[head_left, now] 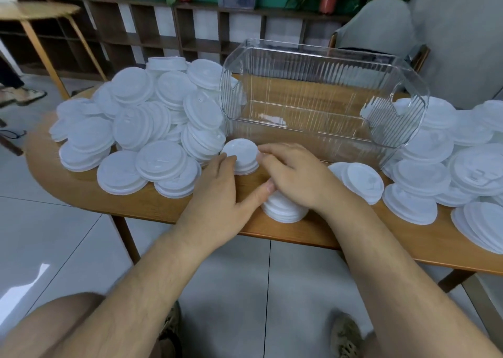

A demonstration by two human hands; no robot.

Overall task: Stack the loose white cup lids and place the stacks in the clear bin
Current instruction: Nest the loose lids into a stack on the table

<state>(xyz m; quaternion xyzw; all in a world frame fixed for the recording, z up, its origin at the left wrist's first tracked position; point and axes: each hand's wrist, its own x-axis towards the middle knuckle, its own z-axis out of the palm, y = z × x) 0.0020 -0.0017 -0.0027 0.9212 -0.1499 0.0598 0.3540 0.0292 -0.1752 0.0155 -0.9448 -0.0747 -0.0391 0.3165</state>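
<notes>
A short stack of white lids (pixel 241 154) stands on the wooden table (pixel 163 208), just in front of the clear ribbed bin (pixel 313 51). My left hand (pixel 217 194) reaches it with straight fingers touching its left side. My right hand (pixel 292 175) curls its fingertips against the right side. That hand's palm lies over a second, nearer lid stack (pixel 284 212), which my left thumb touches. Only bare floor shows inside the bin; lids behind it show through its walls.
A big heap of loose white lids (pixel 152 120) fills the table's left half. Another heap (pixel 441 167) spreads to the right of the bin. A grey chair (pixel 381 25) stands behind the table, and dark shelving runs along the back wall.
</notes>
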